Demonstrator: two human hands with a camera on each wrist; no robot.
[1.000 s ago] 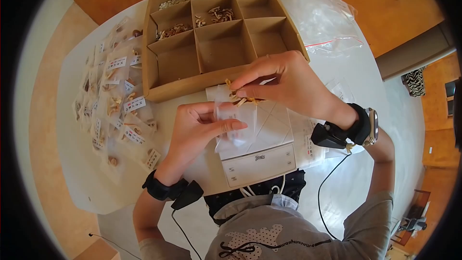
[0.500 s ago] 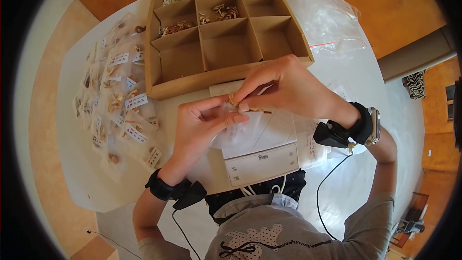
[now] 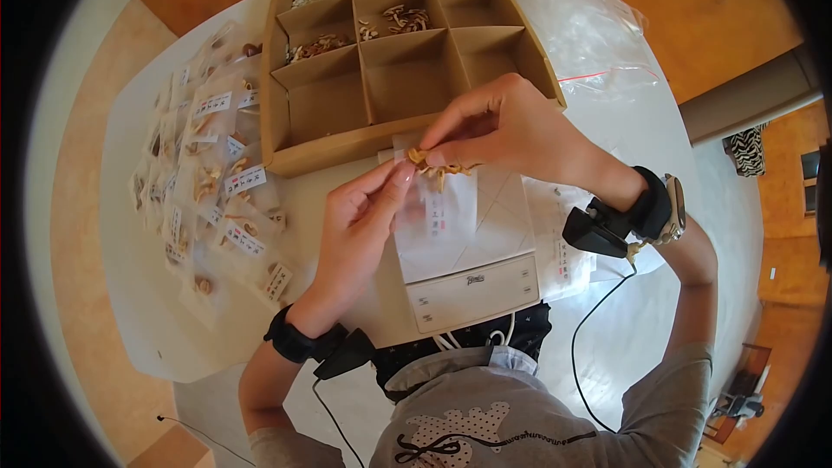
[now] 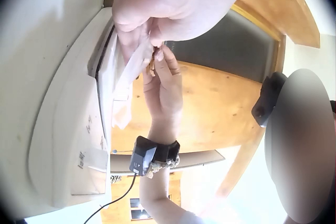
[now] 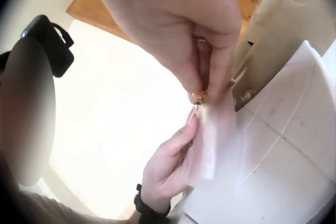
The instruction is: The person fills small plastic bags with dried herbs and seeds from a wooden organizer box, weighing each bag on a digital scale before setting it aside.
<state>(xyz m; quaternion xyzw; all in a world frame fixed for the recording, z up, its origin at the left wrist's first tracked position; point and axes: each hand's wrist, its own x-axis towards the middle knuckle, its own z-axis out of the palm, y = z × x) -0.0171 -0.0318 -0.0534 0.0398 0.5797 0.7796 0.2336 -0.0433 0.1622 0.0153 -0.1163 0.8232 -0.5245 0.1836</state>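
Observation:
My left hand [image 3: 360, 217] pinches the edge of a small translucent plastic bag [image 3: 446, 217] with printed lettering, thumb and fingertips near its mouth. The right hand [image 3: 529, 134] pinches a small bunch of yellow-brown dried mushroom pieces [image 3: 442, 172] at the mouth of that bag. Both hands' fingertips almost meet there. In the right wrist view, an orange-brown bit of mushroom [image 5: 198, 95] shows between the right thumb and fingers, with the left hand [image 5: 170, 163] just below. Under the bag stands a white kitchen scale [image 3: 477, 295].
A divided cardboard box [image 3: 325, 152] stands behind the hands, dried foods in several compartments. Many filled, labelled bags [image 3: 247, 180] lie piled at the left. More printed bags [image 3: 559, 243] lie right of the scale, and clear plastic wrapping [image 3: 598, 43] lies at the far right.
The left hand has shifted its grip up to the bag's mouth, and the bag now hangs flatter with its print showing. The right hand has stayed near the mouth, holding the mushroom pieces.

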